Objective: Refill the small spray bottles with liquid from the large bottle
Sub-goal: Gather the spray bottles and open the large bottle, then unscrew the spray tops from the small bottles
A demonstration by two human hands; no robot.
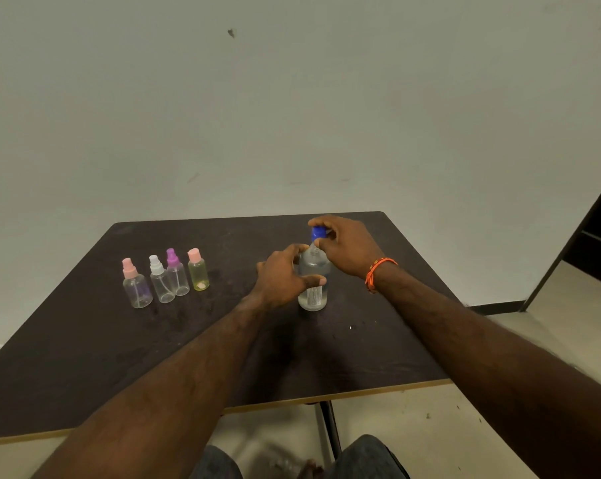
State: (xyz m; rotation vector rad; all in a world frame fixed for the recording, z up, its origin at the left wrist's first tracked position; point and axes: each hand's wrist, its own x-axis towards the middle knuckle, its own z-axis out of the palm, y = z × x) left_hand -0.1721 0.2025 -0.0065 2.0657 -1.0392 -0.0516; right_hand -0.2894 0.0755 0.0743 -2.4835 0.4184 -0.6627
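The large clear bottle [313, 283] stands upright on the dark table [223, 340], right of centre, holding clear liquid. My left hand [281, 276] curls round its body from the left. My right hand [344, 244] pinches its blue cap [317, 232] from above; I cannot tell whether the cap is on the neck or lifted off it. Several small spray bottles stand in a row at the left: one with a pink top [136, 283], one with a white top [160, 280], one with a purple top [176, 272], and a yellowish one with a pink cap [198, 270].
A plain wall stands right behind the table's far edge. The table's near edge has a light wooden trim [326, 397], with a dark leg [330, 430] under it. A dark door frame [575, 243] is at the right. My knees show at the bottom.
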